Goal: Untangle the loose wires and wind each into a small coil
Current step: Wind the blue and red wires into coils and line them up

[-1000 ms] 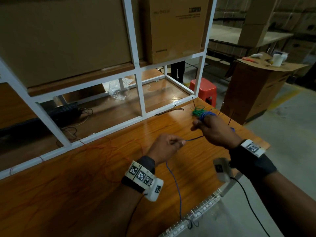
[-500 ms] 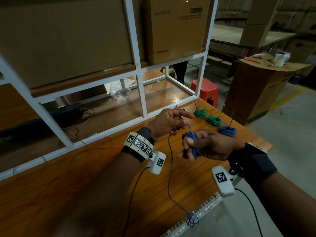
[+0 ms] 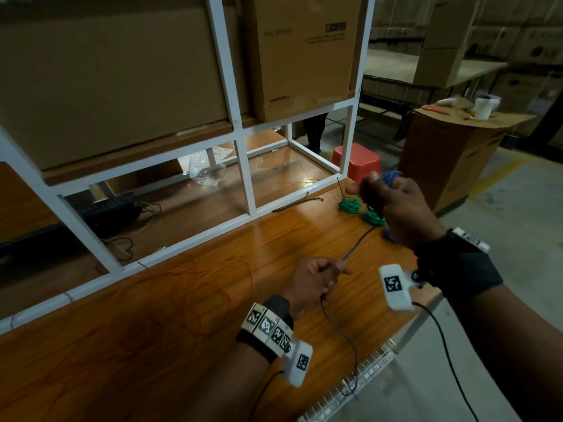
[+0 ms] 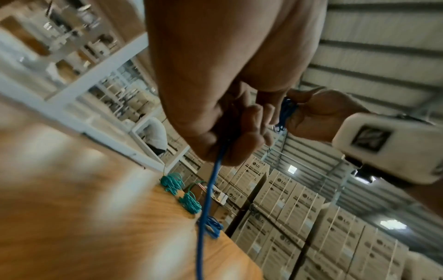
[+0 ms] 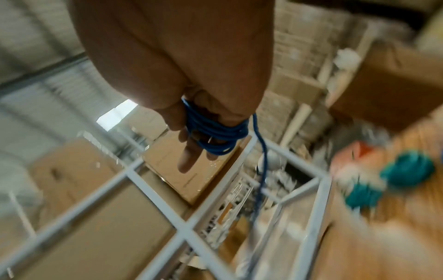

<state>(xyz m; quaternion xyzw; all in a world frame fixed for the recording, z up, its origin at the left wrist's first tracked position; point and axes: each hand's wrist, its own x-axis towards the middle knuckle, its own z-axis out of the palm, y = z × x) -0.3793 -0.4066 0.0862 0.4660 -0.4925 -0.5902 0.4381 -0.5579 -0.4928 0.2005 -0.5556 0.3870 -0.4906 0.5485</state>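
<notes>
Your right fingers (image 5: 189, 157) carry several turns of the blue wire (image 5: 217, 135) wound round them, and the one finger that shows plainly is stretched out straight. Your right hand (image 3: 399, 205) is raised above the far right corner of the desk (image 3: 158, 345), the blue loops showing at its top. From there the wire runs down and toward you to your left hand (image 3: 310, 283), whose fingers (image 4: 249, 128) are curled round it — the strand passes through the fist and comes out below. It then trails across the desk and over the near edge, where its end hangs by the white wire tray (image 3: 359, 382).

Just under your right hand, two green coils (image 3: 350, 206) lie side by side on the desk near its far right corner. The left wrist view shows a small blue coil (image 4: 212, 226) beside them, close to the desk edge. A loose red wire (image 3: 213, 287) sprawls in wide loops over the middle of the desk, left of your left hand — uncoiled. Behind the desk stands a white frame shelf (image 3: 243, 175) with cardboard boxes (image 3: 304, 56) on its upper level.
</notes>
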